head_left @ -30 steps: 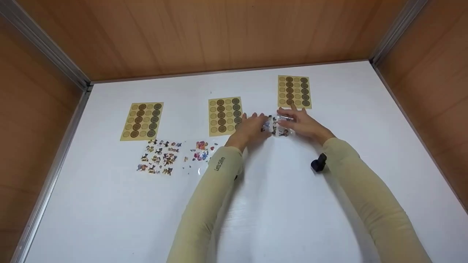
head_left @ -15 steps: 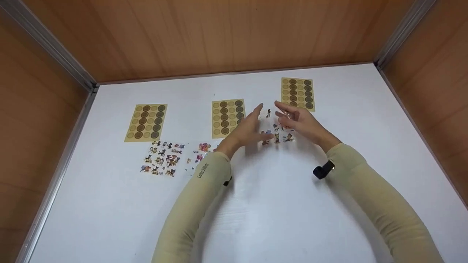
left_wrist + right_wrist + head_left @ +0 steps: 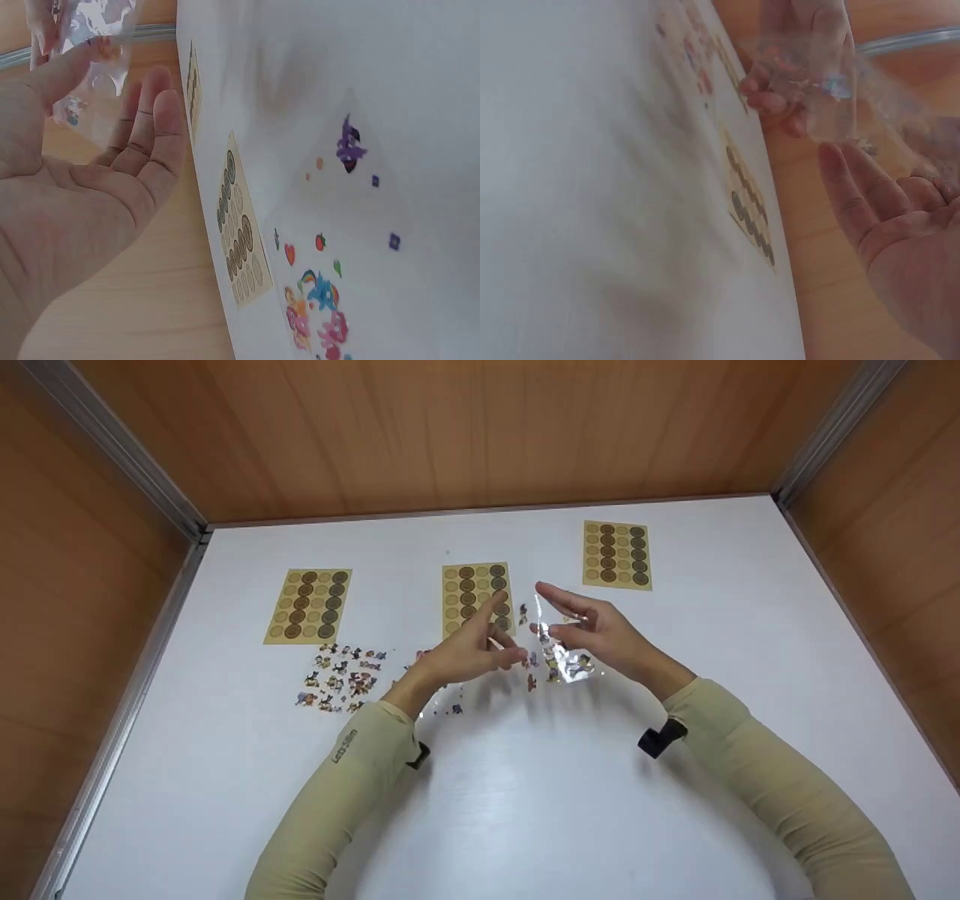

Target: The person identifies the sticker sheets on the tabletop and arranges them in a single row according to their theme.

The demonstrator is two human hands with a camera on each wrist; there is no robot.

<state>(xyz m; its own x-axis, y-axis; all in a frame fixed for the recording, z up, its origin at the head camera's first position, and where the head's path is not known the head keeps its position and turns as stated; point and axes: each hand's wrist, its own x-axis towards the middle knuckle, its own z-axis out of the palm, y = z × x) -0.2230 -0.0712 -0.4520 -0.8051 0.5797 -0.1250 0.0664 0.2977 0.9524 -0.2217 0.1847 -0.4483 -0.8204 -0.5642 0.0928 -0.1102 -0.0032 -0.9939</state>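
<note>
A clear sticker sheet (image 3: 576, 666) with small colourful figures is raised off the table, bent and shiny. My right hand (image 3: 611, 637) pinches it by its right part, index finger stretched out. Facing it from the left is my left hand (image 3: 472, 651), its thumb apart from the fingers. In the left wrist view, the left thumb (image 3: 64, 75) overlaps the clear sheet (image 3: 97, 82); whether it touches cannot be told. The right wrist view has the sheet (image 3: 836, 86) spread between both hands, partly blurred.
Yellow sheets of round stickers lie at left (image 3: 307, 606), in the middle (image 3: 459, 598) and at back right (image 3: 617, 555). Clear sticker sheets lie at left (image 3: 334, 681) and beside it (image 3: 450, 701), the latter partly under the left arm. A wooden wall (image 3: 480, 435) backs the white table.
The clear sheet has come up off the table, nearer the person, in the right hand. My left hand has moved left and toward the person, its thumb and fingers parting.
</note>
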